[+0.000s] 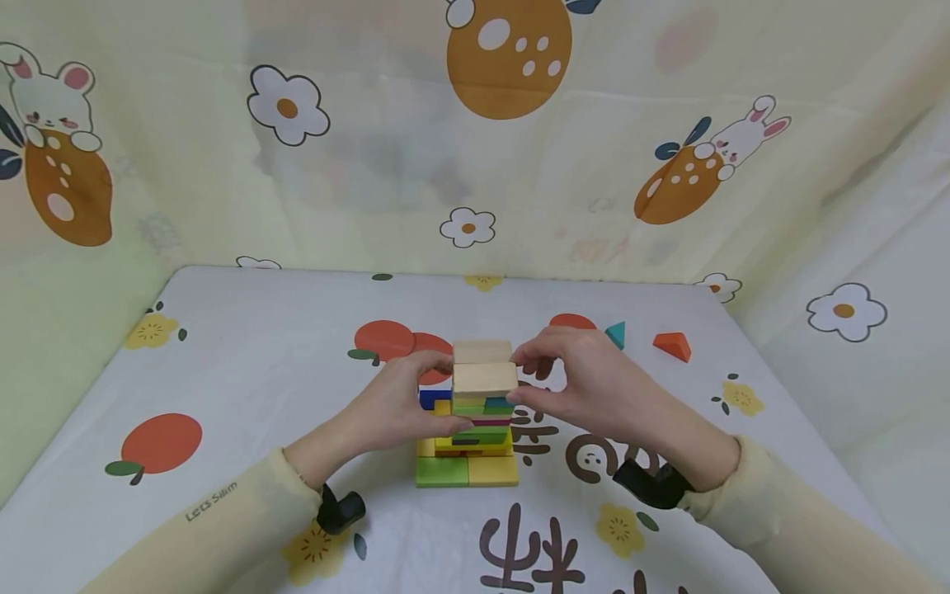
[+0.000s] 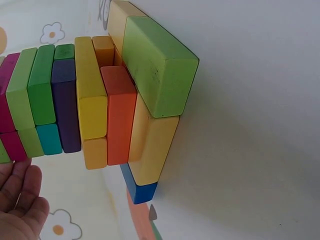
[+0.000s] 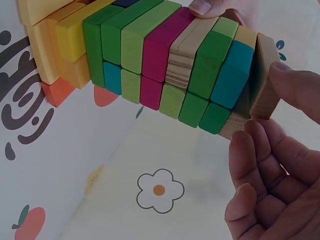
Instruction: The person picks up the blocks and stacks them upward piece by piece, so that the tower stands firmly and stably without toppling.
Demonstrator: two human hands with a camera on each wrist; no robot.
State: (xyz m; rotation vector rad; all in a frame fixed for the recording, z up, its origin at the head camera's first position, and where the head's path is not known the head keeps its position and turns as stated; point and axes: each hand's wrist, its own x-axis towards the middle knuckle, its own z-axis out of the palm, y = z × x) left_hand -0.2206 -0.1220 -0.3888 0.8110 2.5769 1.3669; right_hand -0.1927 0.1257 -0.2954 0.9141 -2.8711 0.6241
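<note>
A tower of painted wooden blocks [image 1: 482,431] rises in the middle of the table, in green, yellow, magenta, teal and orange layers. My left hand [image 1: 401,400] holds its left side, the thumb on the near face and the fingers around the far edge. On top, my right hand [image 1: 586,375] pinches a plain wooden block [image 1: 486,378] at its right end. That wooden block [image 3: 266,80] looks tilted in the right wrist view, with a narrow gap under one side. Behind it lies another plain wooden block [image 1: 482,351]. The left thumb is out of sight in the left wrist view.
A teal triangular block [image 1: 616,334] and an orange-red block [image 1: 672,346] lie on the table behind my right hand. A blue block [image 2: 140,185] sticks out at the tower's far side near its base. A patterned curtain [image 1: 371,181] hangs behind the table.
</note>
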